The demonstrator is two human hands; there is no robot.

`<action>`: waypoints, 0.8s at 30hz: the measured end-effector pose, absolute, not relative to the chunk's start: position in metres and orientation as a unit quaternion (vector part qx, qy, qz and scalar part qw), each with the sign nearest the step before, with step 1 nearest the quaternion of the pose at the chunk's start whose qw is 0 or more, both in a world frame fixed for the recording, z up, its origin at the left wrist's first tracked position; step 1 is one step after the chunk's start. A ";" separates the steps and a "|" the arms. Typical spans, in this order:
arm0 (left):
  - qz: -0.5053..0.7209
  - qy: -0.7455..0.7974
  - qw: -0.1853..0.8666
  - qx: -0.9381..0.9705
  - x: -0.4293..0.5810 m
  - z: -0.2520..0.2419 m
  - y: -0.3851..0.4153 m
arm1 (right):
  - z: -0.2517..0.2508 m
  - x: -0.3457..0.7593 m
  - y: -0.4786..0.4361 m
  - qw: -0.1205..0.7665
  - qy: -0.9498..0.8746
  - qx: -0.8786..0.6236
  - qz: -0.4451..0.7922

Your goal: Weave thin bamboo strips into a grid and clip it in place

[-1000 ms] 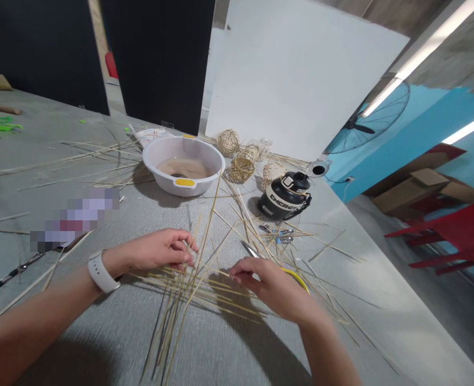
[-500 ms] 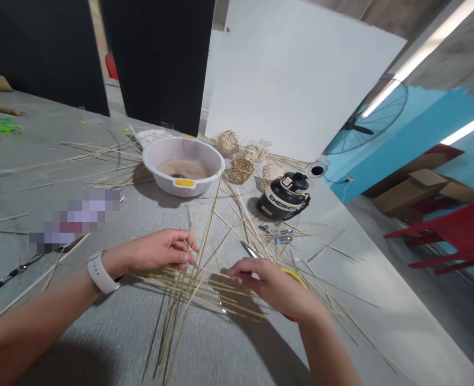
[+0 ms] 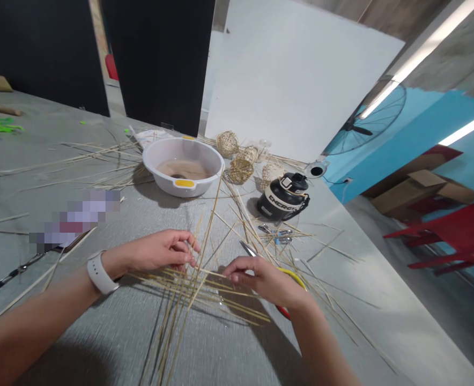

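Thin bamboo strips [image 3: 241, 310] cross each other in a loose lattice on the table in front of me. At the upper left of the crossing, my left hand [image 3: 176, 249] is closed, its thumb and fingers pinching strips of the lattice. To the right, my right hand [image 3: 257, 276] pinches the end of one strip, which runs across to the left fingertips. One longer strip stands up from the crossing and leans toward the basin. Partly under my right hand lie scissors [image 3: 292, 276] with yellow and red handles, their blades pointing away to the left.
A white basin [image 3: 216, 185] of water stands behind the lattice. Woven balls [image 3: 241, 170] and a black jug [image 3: 279, 198] are to its right, with small metal clips [image 3: 284, 240] nearer. Loose strips [image 3: 329, 244] lie about. A blurred-out phone [image 3: 76, 220] is at left.
My right hand has moved slightly left and now pinches a strip that is drawn out toward it. The left hand has stayed nearly still at the crossing.
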State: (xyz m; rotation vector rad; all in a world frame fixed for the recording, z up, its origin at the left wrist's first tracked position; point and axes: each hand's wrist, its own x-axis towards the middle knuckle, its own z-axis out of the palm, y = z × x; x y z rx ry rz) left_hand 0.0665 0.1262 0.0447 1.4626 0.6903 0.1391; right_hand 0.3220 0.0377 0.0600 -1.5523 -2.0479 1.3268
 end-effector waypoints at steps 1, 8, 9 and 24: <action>0.061 0.307 0.689 0.654 0.067 0.045 0.126 | 0.060 0.322 0.037 0.124 -0.704 -0.533 0.453; 0.063 0.301 0.691 0.655 0.066 0.042 0.126 | 0.061 0.320 0.037 0.124 -0.709 -0.532 0.447; 0.063 0.300 0.691 0.655 0.066 0.042 0.125 | 0.061 0.320 0.037 0.125 -0.710 -0.530 0.446; 0.059 0.297 0.680 0.667 0.066 0.038 0.126 | 0.075 0.303 0.023 0.034 -0.788 -0.552 0.269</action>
